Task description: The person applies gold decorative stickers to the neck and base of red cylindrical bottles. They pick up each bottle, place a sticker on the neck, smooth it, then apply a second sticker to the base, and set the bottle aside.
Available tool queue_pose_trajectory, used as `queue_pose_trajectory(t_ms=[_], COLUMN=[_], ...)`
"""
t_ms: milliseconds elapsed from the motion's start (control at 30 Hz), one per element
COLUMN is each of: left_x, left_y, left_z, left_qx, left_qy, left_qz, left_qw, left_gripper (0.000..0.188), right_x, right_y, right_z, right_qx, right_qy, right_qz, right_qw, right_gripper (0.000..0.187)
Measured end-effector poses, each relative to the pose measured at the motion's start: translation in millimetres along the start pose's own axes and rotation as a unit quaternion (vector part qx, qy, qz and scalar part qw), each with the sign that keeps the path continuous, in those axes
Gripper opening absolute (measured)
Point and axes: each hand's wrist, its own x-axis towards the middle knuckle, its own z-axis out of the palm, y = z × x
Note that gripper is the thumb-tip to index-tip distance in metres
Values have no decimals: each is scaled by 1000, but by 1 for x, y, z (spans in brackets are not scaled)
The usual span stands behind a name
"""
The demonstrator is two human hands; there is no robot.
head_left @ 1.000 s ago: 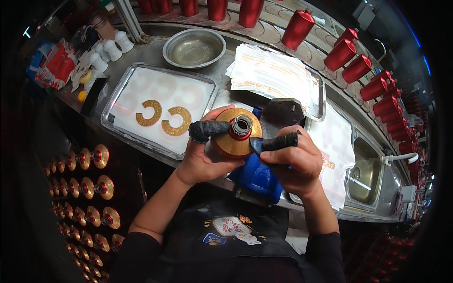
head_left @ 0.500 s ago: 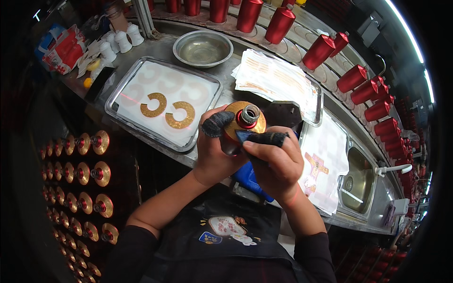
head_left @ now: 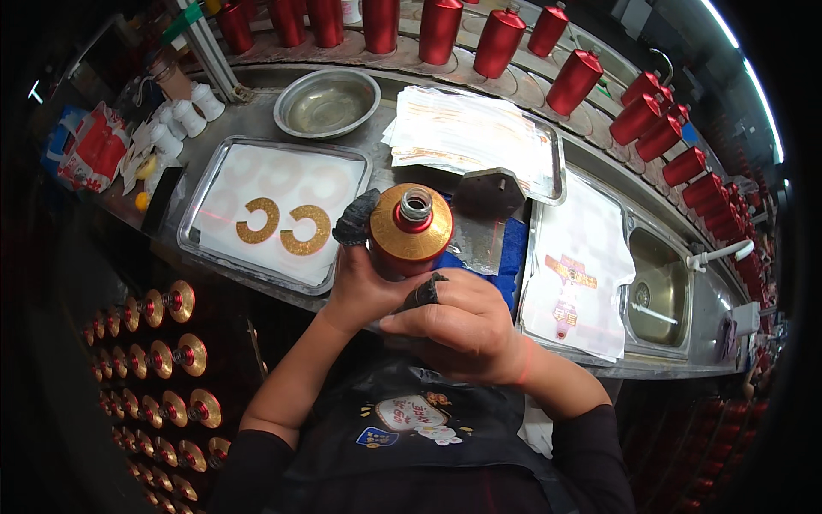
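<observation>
Head view: left hand (head_left: 364, 287) grips red bottle (head_left: 409, 233); right hand (head_left: 462, 325) closed beneath, touching it.

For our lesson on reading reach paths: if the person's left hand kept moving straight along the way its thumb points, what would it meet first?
The left hand holds the red bottle, its dark-tipped thumb pointing up and away. Straight on, it would probably first meet the steel tray near its right rim, or the grey worktop beyond; depth is unclear.
</observation>
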Motion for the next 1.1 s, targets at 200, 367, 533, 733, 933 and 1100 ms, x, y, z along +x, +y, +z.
queue_pose_trajectory(t_ms=[200,367,533,733,933,1100], left_x=[32,58,53,55,64,76], left_y=[43,81,60,40,41,24], left_z=[-20,2,61,70,64,46], left_qx=[40,-172,-191,-182,-118,-16], left_qy=[17,-95,-212,-209,-235,-167], left_qz=[-38,-180,-283,-297,-306,-248], left_qw=[998,964,916,914,915,954], left_gripper=[94,90,92,91,94,80], right_x=[-47,-99,-137,-151,-138,-135], right_y=[-3,-9,-18,1,6,-4], right_z=[-34,-37,-10,-1,7,-15], right_qx=[220,68,-136,-139,-167,-76], right_qy=[264,159,81,101,58,32], right_qz=[391,486,324,343,384,437], right_qw=[854,857,933,924,906,896], right_gripper=[25,46,112,107,110,108])
